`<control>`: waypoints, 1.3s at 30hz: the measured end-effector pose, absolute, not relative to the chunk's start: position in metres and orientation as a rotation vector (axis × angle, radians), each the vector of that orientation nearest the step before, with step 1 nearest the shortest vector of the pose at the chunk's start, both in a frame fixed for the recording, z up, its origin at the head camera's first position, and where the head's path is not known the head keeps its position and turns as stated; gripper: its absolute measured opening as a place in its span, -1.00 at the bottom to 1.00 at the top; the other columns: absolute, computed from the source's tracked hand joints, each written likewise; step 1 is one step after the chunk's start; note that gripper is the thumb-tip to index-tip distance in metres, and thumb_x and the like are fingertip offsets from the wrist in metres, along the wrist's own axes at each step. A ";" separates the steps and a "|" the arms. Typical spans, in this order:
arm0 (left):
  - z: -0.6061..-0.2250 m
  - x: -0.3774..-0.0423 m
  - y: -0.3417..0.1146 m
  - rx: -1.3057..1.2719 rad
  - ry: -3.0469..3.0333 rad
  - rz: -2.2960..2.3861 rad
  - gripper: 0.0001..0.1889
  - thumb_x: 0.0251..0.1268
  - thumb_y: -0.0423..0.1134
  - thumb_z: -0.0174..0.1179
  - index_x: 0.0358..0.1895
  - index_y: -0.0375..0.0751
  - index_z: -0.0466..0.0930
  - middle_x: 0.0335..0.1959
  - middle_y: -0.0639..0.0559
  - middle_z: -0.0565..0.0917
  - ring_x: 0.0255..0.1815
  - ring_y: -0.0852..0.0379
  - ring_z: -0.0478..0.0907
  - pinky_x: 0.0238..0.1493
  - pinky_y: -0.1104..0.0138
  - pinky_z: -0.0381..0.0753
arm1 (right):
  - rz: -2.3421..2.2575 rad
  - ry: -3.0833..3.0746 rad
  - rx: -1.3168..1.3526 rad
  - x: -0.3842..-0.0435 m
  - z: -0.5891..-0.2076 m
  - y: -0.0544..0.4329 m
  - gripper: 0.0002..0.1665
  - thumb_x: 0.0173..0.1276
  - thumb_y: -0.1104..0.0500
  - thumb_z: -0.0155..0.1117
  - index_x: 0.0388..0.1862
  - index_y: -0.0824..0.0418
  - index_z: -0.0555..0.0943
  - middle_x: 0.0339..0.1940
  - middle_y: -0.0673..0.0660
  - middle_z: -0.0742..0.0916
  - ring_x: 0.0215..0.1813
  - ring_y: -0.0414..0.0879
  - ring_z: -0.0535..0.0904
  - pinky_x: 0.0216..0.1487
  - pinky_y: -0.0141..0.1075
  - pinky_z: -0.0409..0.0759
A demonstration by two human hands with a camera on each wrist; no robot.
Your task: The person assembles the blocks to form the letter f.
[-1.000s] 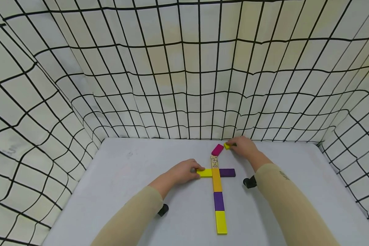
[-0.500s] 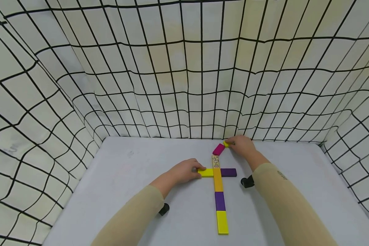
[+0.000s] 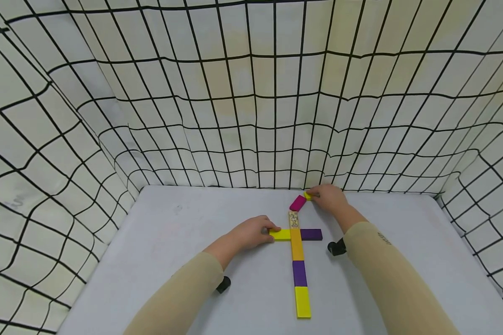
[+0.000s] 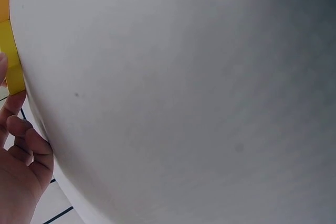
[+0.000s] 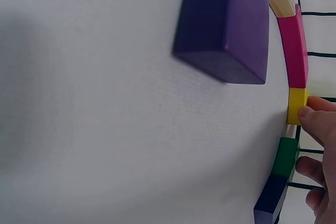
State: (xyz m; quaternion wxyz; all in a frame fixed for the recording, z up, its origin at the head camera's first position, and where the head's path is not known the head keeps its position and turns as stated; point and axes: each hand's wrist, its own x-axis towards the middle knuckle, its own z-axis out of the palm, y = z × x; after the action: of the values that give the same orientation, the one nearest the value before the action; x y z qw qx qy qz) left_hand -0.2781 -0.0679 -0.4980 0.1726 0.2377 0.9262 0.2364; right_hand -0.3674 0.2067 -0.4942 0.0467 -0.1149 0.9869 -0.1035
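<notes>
My right hand point(image 3: 330, 197) pinches a small yellow block point(image 3: 308, 196) near the far edge. In the right wrist view this block meets the end of a slanted magenta block point(image 5: 295, 51). My left hand point(image 3: 249, 232) holds the outer end of another yellow block point(image 3: 282, 235), its thumb lying on it. That block abuts an orange block point(image 3: 297, 244), with a purple block point(image 3: 312, 234) opposite. A patterned wooden block point(image 3: 293, 219) lies between the orange and magenta ones. Toward me the row continues with a purple block point(image 3: 299, 273) and a yellow block point(image 3: 302, 302).
Beside my right fingers lie a green block point(image 5: 284, 157) and a dark blue block point(image 5: 271, 200), hidden in the head view. A black net point(image 3: 272, 125) rises behind and at both sides of the white tabletop point(image 3: 184, 204).
The small yellow block in my right hand has shifted slightly left and away from me, closer against the magenta block. My left hand stays on its block. The head view has shifted a little.
</notes>
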 end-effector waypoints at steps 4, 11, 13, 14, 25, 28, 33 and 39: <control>-0.496 -0.278 -0.067 0.678 2.625 0.680 -0.65 0.32 -0.09 0.32 0.16 0.13 0.68 -0.06 0.27 0.58 0.02 0.23 0.50 0.22 0.26 0.48 | -0.325 3.015 -0.346 -0.367 -0.493 0.208 -0.62 0.49 0.16 0.20 0.24 0.02 0.64 0.20 0.14 0.67 0.24 0.16 0.50 0.28 0.08 0.44; -0.495 -0.277 -0.065 0.691 2.626 0.681 -0.65 0.32 -0.10 0.32 0.17 0.12 0.67 -0.05 0.27 0.59 0.02 0.23 0.50 0.23 0.26 0.48 | -0.351 3.003 -0.349 -0.366 -0.491 0.212 -0.62 0.48 0.17 0.20 0.24 0.03 0.64 0.25 0.15 0.64 0.30 0.16 0.47 0.31 0.08 0.41; -0.495 -0.277 -0.064 0.694 2.626 0.681 -0.65 0.32 -0.10 0.32 0.17 0.12 0.67 -0.05 0.27 0.59 0.03 0.22 0.50 0.23 0.26 0.48 | -0.347 3.005 -0.355 -0.366 -0.490 0.213 -0.61 0.48 0.17 0.20 0.25 0.03 0.63 0.28 0.14 0.62 0.34 0.16 0.45 0.34 0.08 0.39; -0.495 -0.277 -0.064 0.694 2.626 0.682 -0.65 0.32 -0.10 0.32 0.17 0.12 0.67 -0.05 0.26 0.59 0.03 0.22 0.50 0.24 0.25 0.47 | -0.346 3.007 -0.361 -0.366 -0.489 0.213 -0.61 0.48 0.17 0.20 0.26 0.03 0.63 0.29 0.15 0.61 0.35 0.17 0.43 0.35 0.09 0.37; -0.498 -0.278 -0.065 0.683 2.615 0.709 -0.66 0.33 -0.09 0.31 0.16 0.12 0.68 -0.04 0.27 0.58 0.05 0.22 0.50 0.25 0.24 0.47 | -0.360 3.011 -0.397 -0.361 -0.477 0.223 -0.59 0.49 0.09 0.19 0.27 0.07 0.61 0.31 0.20 0.58 0.39 0.19 0.39 0.38 0.11 0.33; -0.500 -0.279 -0.066 0.679 2.616 0.714 -0.66 0.33 -0.09 0.31 0.15 0.12 0.68 -0.04 0.27 0.58 0.05 0.22 0.50 0.26 0.24 0.46 | -0.383 3.002 -0.422 -0.360 -0.476 0.229 -0.58 0.49 0.06 0.19 0.27 0.08 0.62 0.31 0.22 0.58 0.39 0.19 0.39 0.38 0.11 0.32; -0.500 -0.279 -0.068 0.672 2.619 0.707 -0.66 0.33 -0.10 0.31 0.15 0.12 0.68 -0.05 0.27 0.58 0.04 0.22 0.50 0.25 0.24 0.47 | -0.473 2.981 -0.417 -0.355 -0.473 0.243 -0.58 0.48 0.03 0.21 0.25 0.09 0.63 0.32 0.23 0.57 0.41 0.22 0.36 0.40 0.14 0.27; -0.500 -0.278 -0.069 0.675 2.619 0.697 -0.65 0.34 -0.10 0.30 0.17 0.14 0.67 -0.04 0.26 0.57 0.05 0.21 0.49 0.26 0.23 0.46 | -0.562 2.962 -0.360 -0.349 -0.473 0.255 -0.56 0.46 0.04 0.24 0.28 0.04 0.60 0.34 0.23 0.55 0.42 0.25 0.32 0.39 0.18 0.26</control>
State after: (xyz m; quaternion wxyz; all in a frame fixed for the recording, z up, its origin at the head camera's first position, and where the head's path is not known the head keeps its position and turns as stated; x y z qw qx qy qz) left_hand -0.2781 -0.0687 -0.4996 0.1737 0.2380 0.9235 0.2458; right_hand -0.3490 0.2549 -0.4728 0.0528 -0.1184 0.9742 -0.1850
